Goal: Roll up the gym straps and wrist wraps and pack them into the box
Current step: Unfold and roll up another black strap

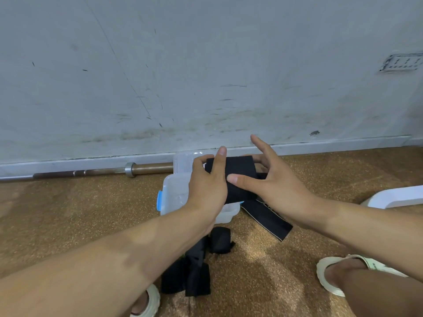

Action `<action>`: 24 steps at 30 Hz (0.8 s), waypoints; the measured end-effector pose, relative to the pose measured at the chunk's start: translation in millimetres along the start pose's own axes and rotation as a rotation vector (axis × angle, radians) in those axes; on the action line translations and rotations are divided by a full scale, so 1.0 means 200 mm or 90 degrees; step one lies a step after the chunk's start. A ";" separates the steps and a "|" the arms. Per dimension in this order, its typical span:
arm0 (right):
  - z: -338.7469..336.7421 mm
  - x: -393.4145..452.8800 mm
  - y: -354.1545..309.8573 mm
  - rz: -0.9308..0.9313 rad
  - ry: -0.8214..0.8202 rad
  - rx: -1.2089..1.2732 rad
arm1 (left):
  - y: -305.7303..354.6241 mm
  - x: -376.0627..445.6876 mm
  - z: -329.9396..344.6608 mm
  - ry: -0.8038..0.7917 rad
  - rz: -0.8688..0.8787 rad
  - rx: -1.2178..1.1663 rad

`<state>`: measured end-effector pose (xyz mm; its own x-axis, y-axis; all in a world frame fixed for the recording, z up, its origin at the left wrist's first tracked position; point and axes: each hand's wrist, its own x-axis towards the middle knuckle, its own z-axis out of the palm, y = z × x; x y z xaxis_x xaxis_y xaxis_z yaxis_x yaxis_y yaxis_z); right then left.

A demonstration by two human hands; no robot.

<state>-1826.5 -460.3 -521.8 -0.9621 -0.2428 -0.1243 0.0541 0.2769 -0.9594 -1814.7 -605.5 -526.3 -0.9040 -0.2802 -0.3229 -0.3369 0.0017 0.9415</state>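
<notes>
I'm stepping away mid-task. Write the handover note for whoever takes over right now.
Left hand and right hand both grip the black fabric wrap, partly rolled, over the clear plastic box with blue latch; its loose striped tail hangs to the floor.
Done: little visible in the box.
Left: finish this roll, then the black straps on the floor, and pack all.

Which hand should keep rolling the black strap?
Probably the right hand: its thumb lies across the strap, beside the loose tail. The left hand grips the roll's other end, steadying it.
</notes>
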 end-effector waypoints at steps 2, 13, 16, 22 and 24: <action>0.01 0.01 0.00 0.042 -0.014 0.047 | -0.01 0.00 0.00 0.016 -0.007 0.000; 0.04 0.03 -0.01 0.059 -0.009 0.045 | 0.00 0.03 -0.04 0.001 -0.053 0.032; 0.04 0.03 0.00 0.025 -0.007 -0.016 | -0.01 0.04 -0.05 -0.007 -0.086 0.005; -0.01 0.06 0.08 0.025 -0.086 -0.187 | -0.01 0.06 -0.09 -0.068 -0.171 0.042; -0.03 0.09 0.14 0.050 -0.129 -0.279 | -0.03 0.07 -0.10 -0.073 -0.149 0.085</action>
<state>-1843.7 -450.7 -548.6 -0.8861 -0.3689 -0.2805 -0.0345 0.6562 -0.7538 -1819.6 -628.9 -534.6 -0.8192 -0.1778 -0.5452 -0.5641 0.0786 0.8220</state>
